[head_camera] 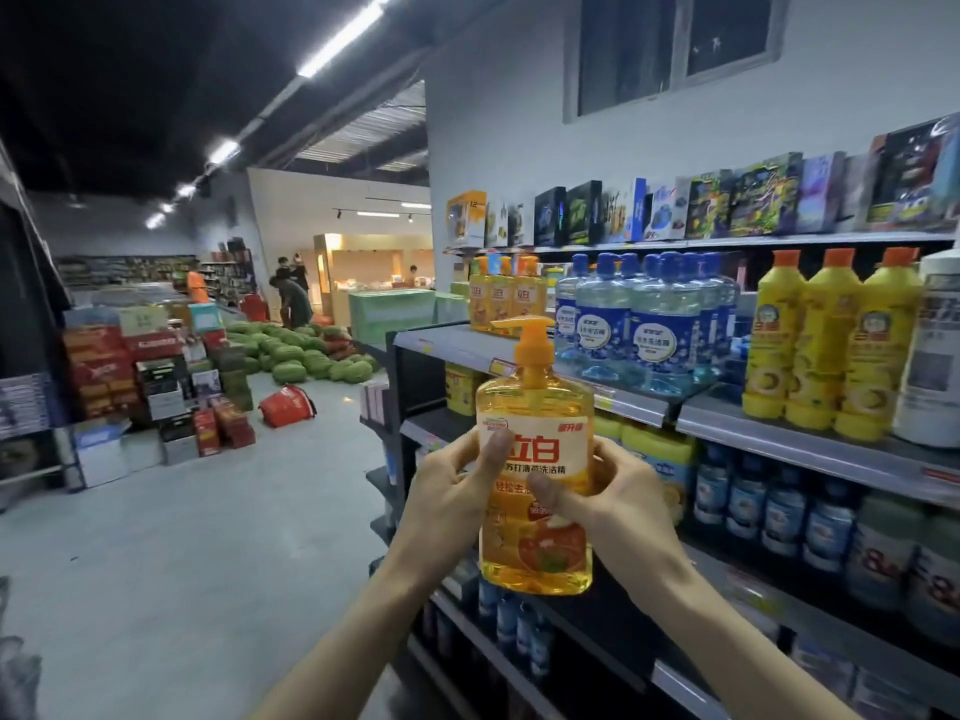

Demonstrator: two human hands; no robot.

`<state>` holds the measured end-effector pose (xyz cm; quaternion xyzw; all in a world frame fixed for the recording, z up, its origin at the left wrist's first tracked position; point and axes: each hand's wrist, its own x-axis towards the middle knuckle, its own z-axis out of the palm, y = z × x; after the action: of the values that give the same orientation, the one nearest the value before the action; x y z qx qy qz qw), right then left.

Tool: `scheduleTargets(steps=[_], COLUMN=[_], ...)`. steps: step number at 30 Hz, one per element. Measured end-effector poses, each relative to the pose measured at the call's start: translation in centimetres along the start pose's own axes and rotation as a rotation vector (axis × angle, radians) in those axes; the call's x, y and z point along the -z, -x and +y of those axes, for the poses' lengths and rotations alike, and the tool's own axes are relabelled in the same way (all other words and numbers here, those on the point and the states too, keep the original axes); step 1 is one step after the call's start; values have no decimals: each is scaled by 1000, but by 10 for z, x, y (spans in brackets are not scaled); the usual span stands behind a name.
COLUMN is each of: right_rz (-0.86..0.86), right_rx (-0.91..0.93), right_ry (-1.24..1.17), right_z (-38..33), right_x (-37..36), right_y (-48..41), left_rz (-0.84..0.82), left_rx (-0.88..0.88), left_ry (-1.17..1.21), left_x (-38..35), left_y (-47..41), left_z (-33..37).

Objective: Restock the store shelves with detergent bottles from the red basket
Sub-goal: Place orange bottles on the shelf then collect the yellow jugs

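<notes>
While I am holding the orange pump bottle of dish detergent (pixel 535 402) up in the air with both hands, I am judging that I am at the placing step. The bottle is out of the red basket (pixel 287 406), which is lying tipped on the floor well apart from me down the aisle, and it is not yet standing on any shelf.

My left hand (pixel 447 491) is wrapping the bottle's left side, thumb pressing flat on the label and fingers curling round behind. My right hand (pixel 618 501) is doing the same from the other side, a little lower, thumb lying across the label's lower half. Both hands are clamping on the bottle, and neither is free.

The bottle is hanging in front of the near end of the shelving, below the upper detergent shelf (pixel 447 341) and to the left of the blue-capped bottles (pixel 649 330). It is standing upright, its long axis running straight up and down, base toward the floor and pump head on top. The spout is pointing to my left, and the printed label is facing me.

Matching orange pump bottles (pixel 503 298) are standing in a small group on that shelf, so I am taking the space by them as the target. The next move is calling for raising the bottle above the shelf lip and carrying it forward toward that group. It should stay upright, and its base should go down beside them without nudging the blue-capped bottles close by.
</notes>
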<state>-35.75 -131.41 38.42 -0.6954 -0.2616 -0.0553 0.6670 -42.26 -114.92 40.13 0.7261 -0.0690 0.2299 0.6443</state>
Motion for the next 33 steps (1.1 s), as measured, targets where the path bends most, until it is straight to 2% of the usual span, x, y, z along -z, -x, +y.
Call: scheduleTargets(steps=[21, 33], right_rz=[-200, -159], right_rx=[77, 156], right_ry=[-64, -2], right_z=[92, 136], right_x=[-52, -153], right_y=[-329, -463], left_rz=[192, 158], left_rx=[-80, -120], left_ry=[-122, -118], left_x=[63, 175], left_y=[-289, -416], left_z=[-88, -154])
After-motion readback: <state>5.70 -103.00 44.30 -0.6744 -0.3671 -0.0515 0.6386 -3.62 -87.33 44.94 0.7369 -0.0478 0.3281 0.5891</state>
